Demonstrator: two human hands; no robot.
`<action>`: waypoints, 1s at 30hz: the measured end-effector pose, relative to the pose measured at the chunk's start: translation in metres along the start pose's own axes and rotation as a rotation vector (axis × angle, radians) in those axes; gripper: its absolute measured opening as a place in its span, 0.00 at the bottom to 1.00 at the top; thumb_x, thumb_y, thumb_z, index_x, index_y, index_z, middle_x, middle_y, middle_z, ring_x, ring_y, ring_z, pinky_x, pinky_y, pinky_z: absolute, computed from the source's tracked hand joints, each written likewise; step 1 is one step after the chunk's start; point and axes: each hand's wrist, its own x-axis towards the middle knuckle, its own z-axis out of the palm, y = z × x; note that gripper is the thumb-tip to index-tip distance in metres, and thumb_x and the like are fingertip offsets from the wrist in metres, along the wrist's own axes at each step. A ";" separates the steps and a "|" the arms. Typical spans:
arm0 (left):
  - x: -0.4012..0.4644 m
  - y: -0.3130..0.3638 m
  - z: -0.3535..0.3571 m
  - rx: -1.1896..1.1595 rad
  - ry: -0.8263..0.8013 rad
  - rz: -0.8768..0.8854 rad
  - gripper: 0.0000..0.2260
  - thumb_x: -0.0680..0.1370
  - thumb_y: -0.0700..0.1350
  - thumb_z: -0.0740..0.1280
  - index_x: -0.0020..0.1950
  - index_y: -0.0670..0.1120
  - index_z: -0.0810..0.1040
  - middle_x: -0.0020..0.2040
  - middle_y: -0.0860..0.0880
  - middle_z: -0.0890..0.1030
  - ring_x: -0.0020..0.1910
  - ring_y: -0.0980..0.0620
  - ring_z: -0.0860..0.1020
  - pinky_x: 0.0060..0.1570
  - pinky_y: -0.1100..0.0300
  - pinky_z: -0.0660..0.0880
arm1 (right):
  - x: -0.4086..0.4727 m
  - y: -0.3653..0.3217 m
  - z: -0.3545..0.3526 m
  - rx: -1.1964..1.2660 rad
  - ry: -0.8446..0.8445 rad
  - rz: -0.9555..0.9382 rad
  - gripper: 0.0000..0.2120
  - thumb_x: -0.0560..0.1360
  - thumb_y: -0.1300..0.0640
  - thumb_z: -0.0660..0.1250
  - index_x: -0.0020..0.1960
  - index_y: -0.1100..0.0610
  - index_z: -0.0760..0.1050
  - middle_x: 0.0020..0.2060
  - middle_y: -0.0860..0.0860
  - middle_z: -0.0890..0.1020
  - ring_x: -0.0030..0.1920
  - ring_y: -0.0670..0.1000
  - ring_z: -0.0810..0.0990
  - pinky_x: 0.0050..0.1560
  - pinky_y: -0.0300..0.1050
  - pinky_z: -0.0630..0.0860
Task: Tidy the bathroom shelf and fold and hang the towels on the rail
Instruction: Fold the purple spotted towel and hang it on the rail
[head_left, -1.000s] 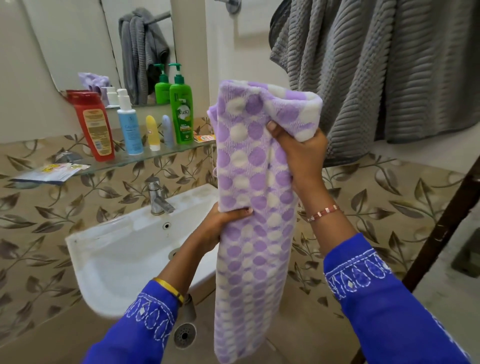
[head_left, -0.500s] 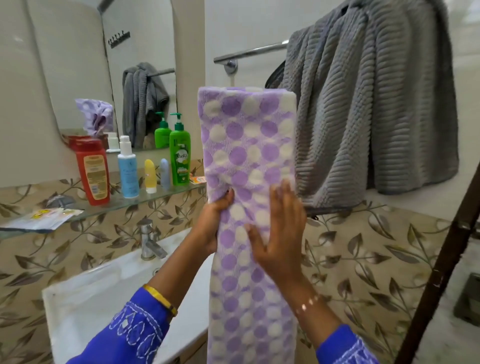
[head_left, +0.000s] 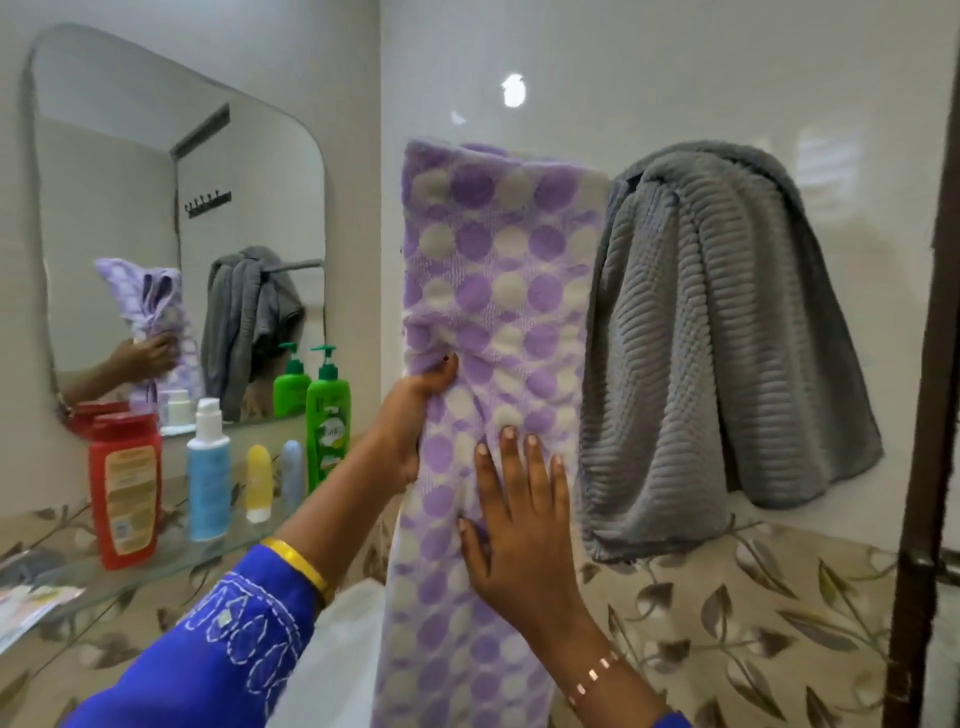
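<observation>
L hand (head_left: 415, 415) pinching purple dotted towel (head_left: 498, 291) edge, R hand (head_left: 511, 525) flat on it w/ fingers straight, grey towel (head_left: 727, 332) beside

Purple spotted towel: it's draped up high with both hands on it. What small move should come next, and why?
Probably stroke the right hand downward to flatten the purple spotted towel. It already hangs folded beside the grey towel, but the left hand pinches its edge and creases bunch at that grip, while the right palm lies flat on the cloth just below.
</observation>
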 end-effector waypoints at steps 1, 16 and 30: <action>0.009 0.008 0.001 0.008 -0.014 0.024 0.10 0.70 0.47 0.64 0.44 0.46 0.84 0.46 0.43 0.85 0.45 0.45 0.83 0.44 0.50 0.81 | 0.012 0.003 0.004 -0.008 0.007 -0.004 0.33 0.74 0.48 0.60 0.74 0.57 0.55 0.74 0.58 0.57 0.74 0.59 0.53 0.69 0.63 0.56; 0.151 0.118 0.009 0.081 -0.025 0.351 0.12 0.79 0.47 0.57 0.55 0.44 0.76 0.48 0.46 0.83 0.48 0.48 0.82 0.48 0.52 0.80 | 0.206 0.073 0.044 -0.168 0.075 -0.123 0.32 0.74 0.46 0.59 0.74 0.58 0.57 0.74 0.58 0.57 0.74 0.60 0.57 0.69 0.66 0.58; 0.262 0.187 -0.007 0.471 0.400 0.491 0.20 0.75 0.56 0.65 0.57 0.42 0.76 0.50 0.45 0.80 0.51 0.49 0.79 0.53 0.56 0.77 | 0.341 0.098 0.089 -0.157 0.015 -0.144 0.33 0.77 0.43 0.56 0.75 0.56 0.49 0.76 0.56 0.47 0.75 0.57 0.46 0.72 0.61 0.39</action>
